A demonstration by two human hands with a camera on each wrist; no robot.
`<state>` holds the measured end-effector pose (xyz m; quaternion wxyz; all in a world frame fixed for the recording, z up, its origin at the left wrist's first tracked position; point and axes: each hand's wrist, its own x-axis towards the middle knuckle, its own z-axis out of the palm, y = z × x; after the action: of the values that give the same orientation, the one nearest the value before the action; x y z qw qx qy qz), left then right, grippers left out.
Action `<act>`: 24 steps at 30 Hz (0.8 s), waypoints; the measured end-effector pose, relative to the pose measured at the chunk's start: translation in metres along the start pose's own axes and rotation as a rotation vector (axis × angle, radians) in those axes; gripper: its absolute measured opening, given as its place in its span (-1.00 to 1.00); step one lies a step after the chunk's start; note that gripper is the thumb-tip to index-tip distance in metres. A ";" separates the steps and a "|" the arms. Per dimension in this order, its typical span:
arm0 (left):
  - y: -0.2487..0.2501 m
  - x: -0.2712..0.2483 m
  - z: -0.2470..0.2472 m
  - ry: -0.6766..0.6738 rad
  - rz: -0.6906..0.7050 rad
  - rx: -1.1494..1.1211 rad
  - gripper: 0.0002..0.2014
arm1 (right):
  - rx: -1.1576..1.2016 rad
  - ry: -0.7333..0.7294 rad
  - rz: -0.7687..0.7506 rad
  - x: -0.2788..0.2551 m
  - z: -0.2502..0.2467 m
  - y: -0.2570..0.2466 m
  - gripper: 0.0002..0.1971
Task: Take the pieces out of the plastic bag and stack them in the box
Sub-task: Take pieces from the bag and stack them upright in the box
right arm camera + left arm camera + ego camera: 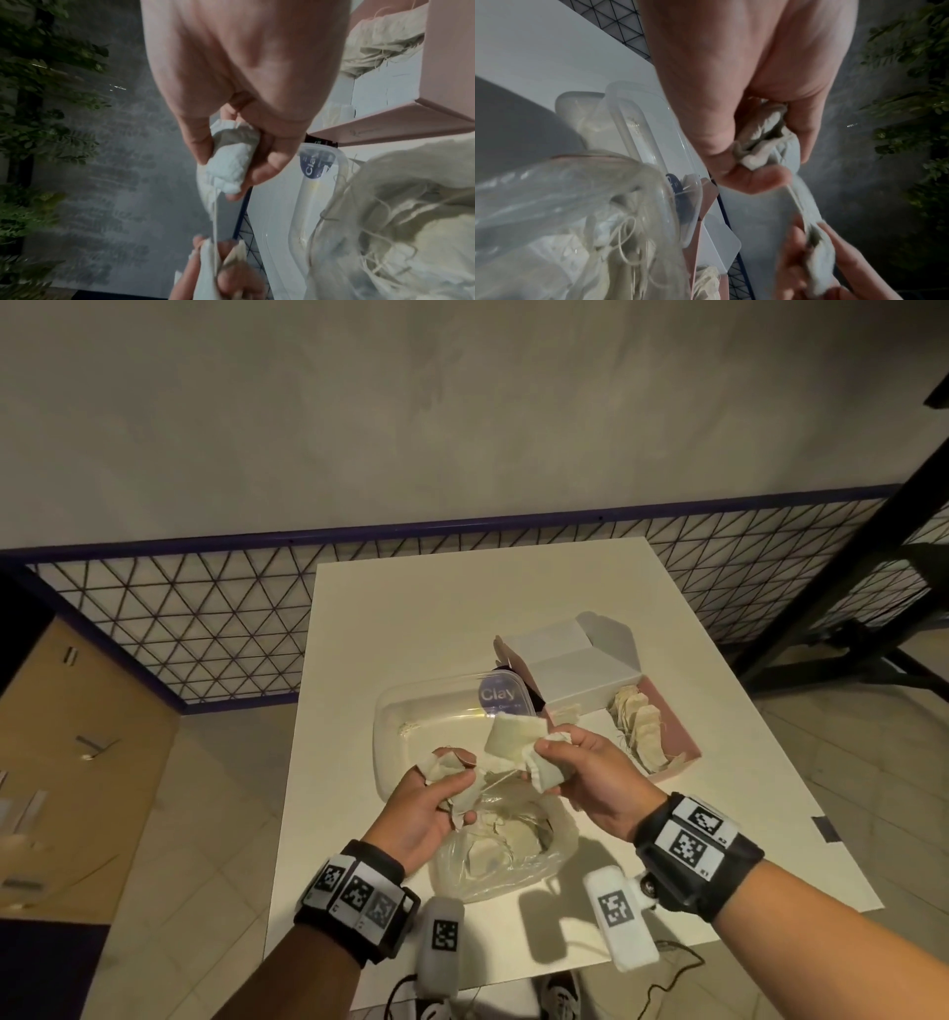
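Pieces: small cream pouches of soft, wrinkled cloth with thin drawstrings, split between three places. Several heaped with loose tangled strings inside a crinkly clear plastic bag (495,857) lying open on the white table (462,608), just below both hands. More stood on edge in a row (643,729) along the right side of a pink cardboard box (683,737), lid flap folded back, white inside. Left hand (429,806) curled round a bunched clump of pouches (445,768), thumb pressed on top. Right hand (590,775) closed on a crumpled pouch (547,765), with a flatter square pouch (508,734) sticking up beside its fingertips. One taut string (795,198) stretched between the two handfuls, both held in the air over the bag. Behind the hands, touching the box's left end, a clear rigid plastic tub (436,726) with rounded corners and a blue round label reading "Clay". Black wrist straps (698,855) with square black-and-white code tags on both wrists
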<state>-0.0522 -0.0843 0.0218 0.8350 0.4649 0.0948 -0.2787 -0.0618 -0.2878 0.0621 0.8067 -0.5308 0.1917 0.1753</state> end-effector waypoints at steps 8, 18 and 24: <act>0.026 0.009 -0.027 0.341 0.093 0.276 -0.87 | -0.793 -0.186 -0.179 -0.018 -0.005 -0.019 -0.95; 0.023 0.017 -0.001 0.153 0.172 0.598 -0.83 | -1.169 -0.429 -0.127 -0.018 -0.001 -0.033 -0.91; -0.003 0.006 0.028 -0.226 -0.092 0.245 -0.91 | -0.937 -0.221 -0.185 -0.006 -0.001 -0.030 -0.93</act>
<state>-0.0517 -0.1110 0.0328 0.7639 0.5240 -0.0131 -0.3764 -0.0525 -0.2999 0.0882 0.5090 -0.8297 -0.0425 0.2254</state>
